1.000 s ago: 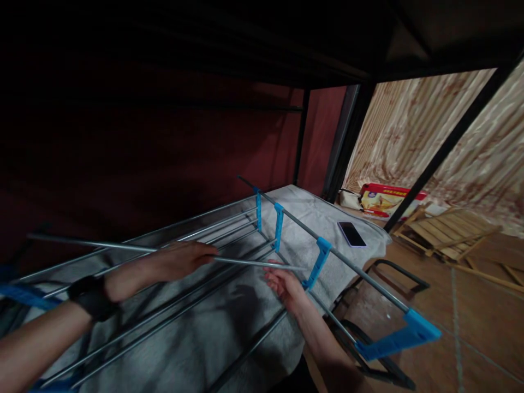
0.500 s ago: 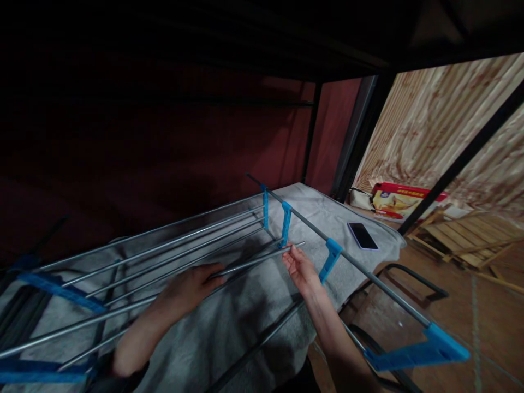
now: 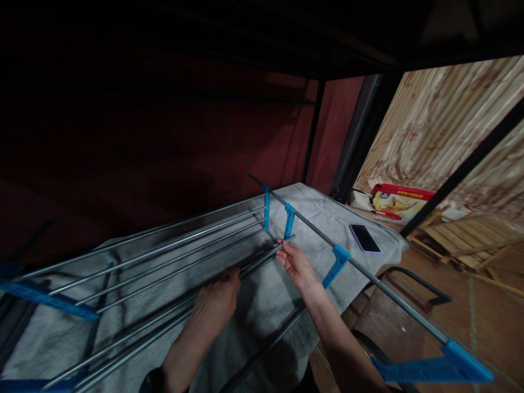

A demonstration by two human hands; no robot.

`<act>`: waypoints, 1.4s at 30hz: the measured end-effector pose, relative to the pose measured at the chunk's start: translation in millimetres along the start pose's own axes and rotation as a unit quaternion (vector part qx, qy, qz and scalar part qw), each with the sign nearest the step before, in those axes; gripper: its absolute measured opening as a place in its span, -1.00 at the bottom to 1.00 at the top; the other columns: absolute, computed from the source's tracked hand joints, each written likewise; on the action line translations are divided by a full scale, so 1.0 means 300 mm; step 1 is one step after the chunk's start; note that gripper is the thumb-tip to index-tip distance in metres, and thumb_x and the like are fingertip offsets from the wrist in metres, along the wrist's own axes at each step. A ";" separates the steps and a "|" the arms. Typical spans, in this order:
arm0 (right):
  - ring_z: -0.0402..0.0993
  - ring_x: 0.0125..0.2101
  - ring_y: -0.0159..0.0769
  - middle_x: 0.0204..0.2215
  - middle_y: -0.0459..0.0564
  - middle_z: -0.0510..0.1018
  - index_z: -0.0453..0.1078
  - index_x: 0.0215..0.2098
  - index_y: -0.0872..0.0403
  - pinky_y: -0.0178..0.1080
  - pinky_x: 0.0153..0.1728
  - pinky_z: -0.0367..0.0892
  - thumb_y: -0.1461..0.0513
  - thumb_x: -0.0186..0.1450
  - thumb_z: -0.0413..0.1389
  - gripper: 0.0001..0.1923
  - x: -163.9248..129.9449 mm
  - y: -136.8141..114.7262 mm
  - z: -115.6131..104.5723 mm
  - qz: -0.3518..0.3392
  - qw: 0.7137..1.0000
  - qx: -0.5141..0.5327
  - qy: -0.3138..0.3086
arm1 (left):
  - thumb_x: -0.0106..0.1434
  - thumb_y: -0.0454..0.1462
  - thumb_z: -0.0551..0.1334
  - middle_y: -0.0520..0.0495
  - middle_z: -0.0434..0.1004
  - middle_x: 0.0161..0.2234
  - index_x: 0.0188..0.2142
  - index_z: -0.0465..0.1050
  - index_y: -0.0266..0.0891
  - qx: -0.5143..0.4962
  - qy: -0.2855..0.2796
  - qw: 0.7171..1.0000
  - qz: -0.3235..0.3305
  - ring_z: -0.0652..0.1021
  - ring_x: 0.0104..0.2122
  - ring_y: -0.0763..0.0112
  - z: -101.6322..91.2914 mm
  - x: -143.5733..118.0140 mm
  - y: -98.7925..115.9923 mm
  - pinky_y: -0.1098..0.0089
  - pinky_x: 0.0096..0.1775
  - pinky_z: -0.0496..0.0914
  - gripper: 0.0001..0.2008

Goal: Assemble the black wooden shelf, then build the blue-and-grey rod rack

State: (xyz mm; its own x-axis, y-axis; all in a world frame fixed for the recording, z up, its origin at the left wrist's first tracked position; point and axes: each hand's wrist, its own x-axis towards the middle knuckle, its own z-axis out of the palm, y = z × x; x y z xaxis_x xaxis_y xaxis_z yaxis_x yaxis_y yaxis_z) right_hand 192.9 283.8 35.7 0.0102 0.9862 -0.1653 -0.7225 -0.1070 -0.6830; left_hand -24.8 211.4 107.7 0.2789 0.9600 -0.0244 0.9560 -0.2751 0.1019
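A thin metal tube [image 3: 262, 258] lies across both of my hands. My left hand [image 3: 218, 297] is closed around its middle, knuckles up. Near its far end my right hand [image 3: 295, 263] pinches it between thumb and fingers, close below a blue plastic bracket [image 3: 289, 220]. That bracket hangs on a long grey pole [image 3: 315, 230] along with another blue bracket [image 3: 337, 266]. Several parallel metal rods [image 3: 164, 246] run left from an upright blue end piece [image 3: 267, 210] to a blue crosspiece [image 3: 53, 297]. My left fingertips are partly hidden.
Everything rests on a grey blanket [image 3: 262, 341]. A phone [image 3: 364, 238] lies to the right of the pole. Beyond the bed edge are a wooden slatted piece [image 3: 478, 240], a red and yellow box [image 3: 401, 202] and a dark bed post [image 3: 364, 131]. A blue corner piece [image 3: 442, 364] sticks out front right.
My left hand has slid right and lower with the tube. The tube's far end has shifted slightly left, and my right hand has moved slightly left with it.
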 end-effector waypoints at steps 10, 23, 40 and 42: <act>0.52 -0.53 -0.45 -0.47 -0.06 0.59 0.44 -0.32 0.11 -0.43 -0.46 0.48 0.29 0.23 0.26 -0.91 0.073 0.006 0.079 0.019 1.000 -0.004 0.002 | 0.45 -0.18 -0.12 -0.22 0.56 0.00 0.16 0.39 -0.11 0.014 0.032 0.998 -0.060 0.63 -0.21 0.17 -0.021 0.053 -0.025 0.28 -0.30 0.48 -0.56; 0.52 -0.52 -0.46 -0.49 -0.09 0.58 0.45 -0.29 0.12 -0.42 -0.45 0.46 0.26 0.23 0.26 -0.89 0.114 0.013 0.056 0.031 1.000 -0.003 0.004 | 0.44 -0.23 -0.09 -0.20 0.58 -0.02 0.12 0.39 -0.12 0.004 0.022 0.998 -0.065 0.62 -0.14 0.14 -0.016 0.115 -0.036 0.21 -0.15 0.45 -0.60; 0.28 0.21 -0.18 0.21 0.04 0.41 0.36 0.17 0.08 -0.06 0.29 0.05 0.24 0.20 0.01 -0.44 0.133 -0.037 -0.073 -0.260 0.878 -0.388 0.104 | 0.45 -0.19 -0.06 -0.19 0.62 -0.13 0.06 0.45 -0.10 0.017 0.049 0.998 -0.026 0.63 -0.18 0.18 0.005 0.173 -0.039 0.28 -0.19 0.43 -0.63; 0.28 0.22 -0.19 0.20 0.03 0.42 0.35 0.20 0.09 -0.07 0.32 0.02 0.25 0.20 -0.01 -0.42 0.137 -0.040 -0.061 -0.270 0.875 -0.392 0.091 | 0.45 -0.21 -0.06 -0.19 0.63 -0.13 0.08 0.43 -0.11 0.028 0.051 0.998 -0.030 0.64 -0.19 0.15 0.006 0.173 -0.030 0.26 -0.20 0.43 -0.63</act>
State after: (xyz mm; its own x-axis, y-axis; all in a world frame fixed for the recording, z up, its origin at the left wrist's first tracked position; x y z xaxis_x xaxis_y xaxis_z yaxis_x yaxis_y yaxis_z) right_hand 214.6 323.2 23.9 0.3654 0.8908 0.2700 0.1170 0.2438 -0.9627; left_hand -18.8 263.6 103.7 0.2134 0.9743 0.0720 0.9750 -0.2170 0.0473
